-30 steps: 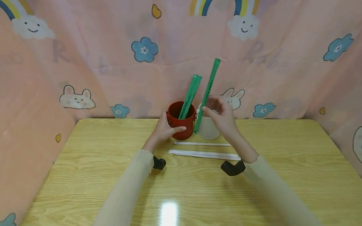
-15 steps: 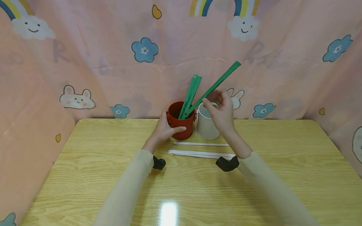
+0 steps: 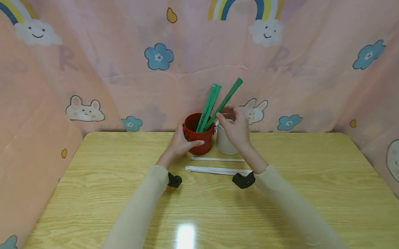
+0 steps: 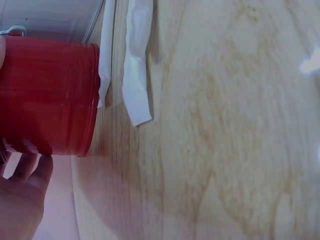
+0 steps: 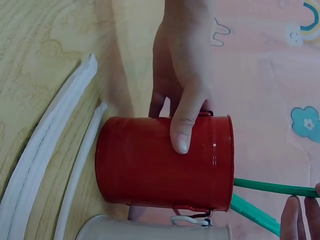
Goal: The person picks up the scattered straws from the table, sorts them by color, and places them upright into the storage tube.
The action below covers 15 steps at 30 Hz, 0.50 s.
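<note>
My left hand (image 3: 180, 143) grips the side of a small red metal bucket (image 3: 202, 142), its thumb across the front in the right wrist view. Several green paper-wrapped straws (image 3: 210, 104) lean inside the bucket. Between thumb and fingers, my right hand (image 3: 238, 131) pinches another green-wrapped straw (image 3: 232, 92), whose lower end is inside the red bucket's mouth and whose upper end tilts right. Just right of the red bucket stands a cream-white metal bucket (image 3: 224, 143), partly hidden behind my right hand.
In front of the buckets, white paper-wrapped straws (image 3: 214, 169) lie on the wooden table (image 3: 212, 223), with a single thin white one (image 3: 215, 159) nearer the buckets. A pink patterned curtain (image 3: 115, 34) hangs close behind them. Black wrist mounts (image 3: 244, 180) show under the sleeves.
My right hand has moved left with the green straw. The straw has tilted, and its lower end has gone from beside the red bucket into its mouth. My left hand keeps its grip.
</note>
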Tool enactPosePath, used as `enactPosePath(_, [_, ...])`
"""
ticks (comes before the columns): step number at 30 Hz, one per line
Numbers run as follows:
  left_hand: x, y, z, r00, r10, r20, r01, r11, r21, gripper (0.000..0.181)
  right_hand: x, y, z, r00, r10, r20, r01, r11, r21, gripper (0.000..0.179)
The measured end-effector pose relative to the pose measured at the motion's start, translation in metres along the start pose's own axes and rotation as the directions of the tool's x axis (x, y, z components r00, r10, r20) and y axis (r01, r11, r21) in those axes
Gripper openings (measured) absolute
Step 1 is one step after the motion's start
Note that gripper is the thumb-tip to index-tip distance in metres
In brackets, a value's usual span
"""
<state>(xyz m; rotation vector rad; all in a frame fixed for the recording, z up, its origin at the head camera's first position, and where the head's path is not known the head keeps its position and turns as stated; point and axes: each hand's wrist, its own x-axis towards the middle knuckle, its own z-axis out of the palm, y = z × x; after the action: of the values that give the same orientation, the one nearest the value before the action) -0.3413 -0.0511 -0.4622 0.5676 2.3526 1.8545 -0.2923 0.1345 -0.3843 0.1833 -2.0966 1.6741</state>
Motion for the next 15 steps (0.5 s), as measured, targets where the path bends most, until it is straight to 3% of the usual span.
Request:
enactPosePath(6, [0.0008,-0.0019,-0.0008,1.000,0.022,-0.003,-0.022,1.000,-0.001,0.088,0.0010,0.0017,0.0061,0.999,0.026,0.047,-0.024,0.999,-0.045,0.029])
enactPosePath(15, [-0.0002,-0.0010,-0.0010,1.000,0.016,0.000,-0.016,1.000,0.013,0.088,0.0027,0.0054,0.0088,0.999,0.027,0.046,-0.018,0.982,-0.188,0.027])
